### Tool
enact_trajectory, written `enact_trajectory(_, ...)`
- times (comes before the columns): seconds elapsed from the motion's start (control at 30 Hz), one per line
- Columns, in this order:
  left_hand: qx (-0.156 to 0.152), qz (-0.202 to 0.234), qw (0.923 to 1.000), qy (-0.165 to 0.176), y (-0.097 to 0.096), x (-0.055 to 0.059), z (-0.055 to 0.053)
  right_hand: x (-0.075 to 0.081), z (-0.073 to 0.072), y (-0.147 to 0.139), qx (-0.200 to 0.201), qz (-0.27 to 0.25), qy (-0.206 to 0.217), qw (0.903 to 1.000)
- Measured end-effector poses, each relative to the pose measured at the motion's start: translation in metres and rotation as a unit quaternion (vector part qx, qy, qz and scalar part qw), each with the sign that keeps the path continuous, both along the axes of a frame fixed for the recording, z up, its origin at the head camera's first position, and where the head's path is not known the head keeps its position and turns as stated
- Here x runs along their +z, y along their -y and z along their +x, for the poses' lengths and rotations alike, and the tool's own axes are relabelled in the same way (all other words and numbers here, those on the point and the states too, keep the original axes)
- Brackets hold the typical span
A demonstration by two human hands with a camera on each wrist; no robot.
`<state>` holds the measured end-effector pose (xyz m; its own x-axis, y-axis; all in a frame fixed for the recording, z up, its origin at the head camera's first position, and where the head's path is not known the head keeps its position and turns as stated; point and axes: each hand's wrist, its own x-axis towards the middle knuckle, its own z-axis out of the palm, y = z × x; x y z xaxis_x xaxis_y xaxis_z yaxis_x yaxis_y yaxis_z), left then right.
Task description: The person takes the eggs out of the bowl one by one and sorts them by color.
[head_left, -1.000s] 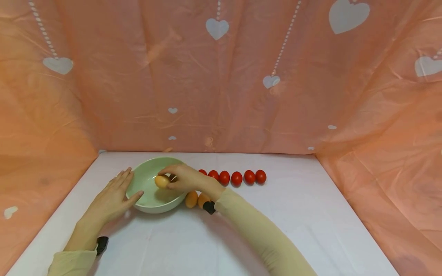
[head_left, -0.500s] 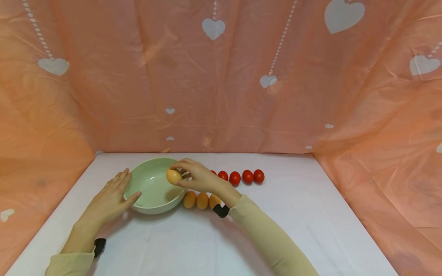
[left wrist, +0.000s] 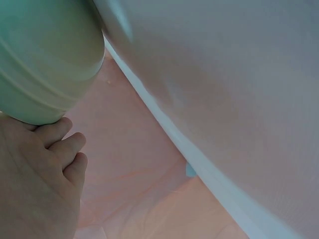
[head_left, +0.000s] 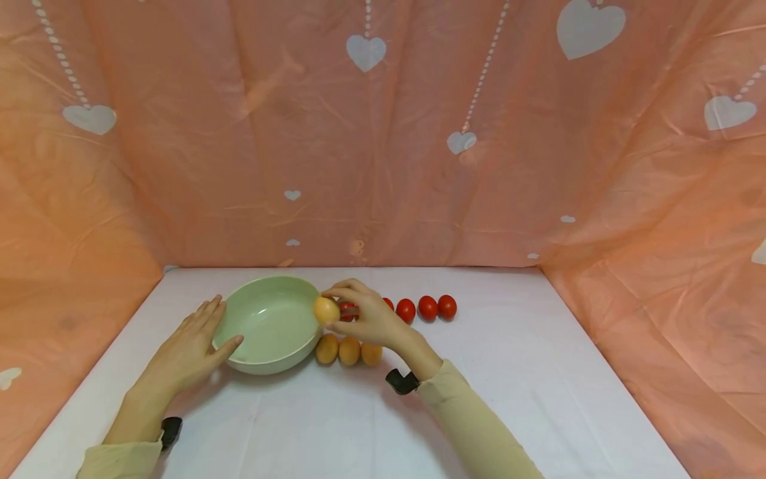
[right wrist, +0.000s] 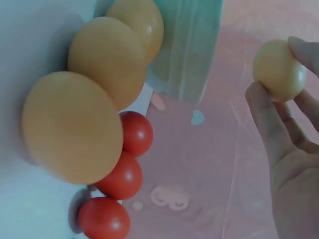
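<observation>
My right hand pinches a light brown egg between thumb and fingertips, just above the right rim of the green bowl. In the right wrist view the held egg hangs apart from the bowl's outer wall. Flat against the bowl's left side rests my left hand, fingers extended and thumb near the front rim. The left wrist view shows its fingertips touching the bowl's outside. Nothing is visible inside the bowl.
Three brown eggs lie in a row beside the bowl's right side. Behind them runs a line of red cherry tomatoes, partly hidden by my right hand. An orange cloth with hearts encloses the white table.
My right hand has carried the egg rightward, from over the bowl's inside to its right rim. The three eggs on the table have come fully into sight. The left hand stays on the bowl.
</observation>
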<state>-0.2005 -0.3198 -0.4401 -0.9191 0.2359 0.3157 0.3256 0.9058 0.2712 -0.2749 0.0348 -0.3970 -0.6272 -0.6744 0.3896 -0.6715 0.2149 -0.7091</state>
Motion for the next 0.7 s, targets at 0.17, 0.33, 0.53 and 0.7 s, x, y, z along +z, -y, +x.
enact_trajectory(0.17,0.001,0.000,1.0000,0.003,0.000,0.001,0.000,-0.007,0.003,-0.016,-0.022,-0.021,0.000,0.9995)
enact_trajectory(0.33,0.003,-0.001,0.9999,0.010,-0.001,0.001,0.000,-0.017,0.006,-0.035,-0.043,-0.031,0.008,0.9985)
enact_trajectory(0.53,0.002,0.000,1.0000,0.004,-0.001,0.000,0.000,-0.026,0.008,-0.058,-0.074,-0.023,0.010,0.9969)
enact_trajectory(0.7,0.001,0.001,1.0000,0.002,-0.001,-0.001,0.000,-0.032,0.007,-0.073,-0.087,-0.017,0.014,0.9960)
